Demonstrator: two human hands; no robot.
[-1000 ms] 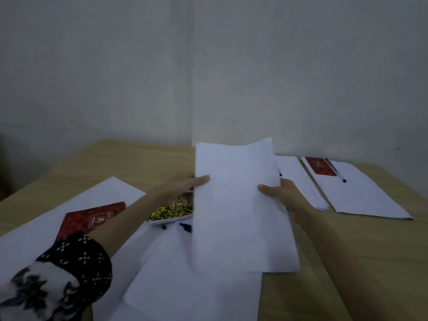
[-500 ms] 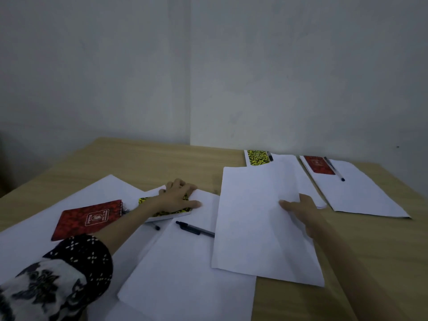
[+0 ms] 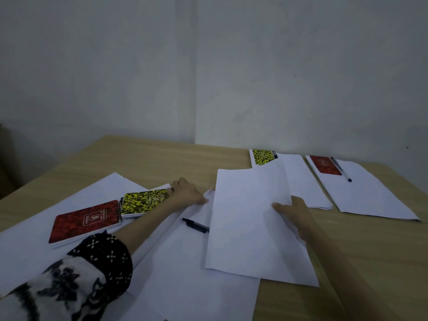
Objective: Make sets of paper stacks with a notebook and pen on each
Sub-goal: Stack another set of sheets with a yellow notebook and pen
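Note:
A white paper stack (image 3: 250, 225) lies flat mid-table, and my right hand (image 3: 293, 213) holds its right edge with the thumb on top. My left hand (image 3: 187, 193) curls its fingers over the far end of a yellow patterned notebook (image 3: 144, 201). That notebook touches a red notebook (image 3: 86, 220) on a large white sheet (image 3: 32, 232). A black pen (image 3: 195, 225) lies between my arms, its tip hidden under the held stack. At the back right are two sets: a yellow notebook (image 3: 262, 156) with a pen (image 3: 275, 154), and a red notebook (image 3: 325, 165) with a pen (image 3: 340, 169), each on paper.
More loose white sheets (image 3: 196, 288) lie near me, under the held stack. The back sets' papers (image 3: 370, 198) reach toward the wooden table's right edge (image 3: 412, 188). Bare wood (image 3: 150, 158) shows at the back left. Grey walls meet in a corner behind the table.
The paper stack went from upright in both hands to flat on the table, shifted right. My left hand let go of it and moved onto the yellow notebook, which slid slightly left.

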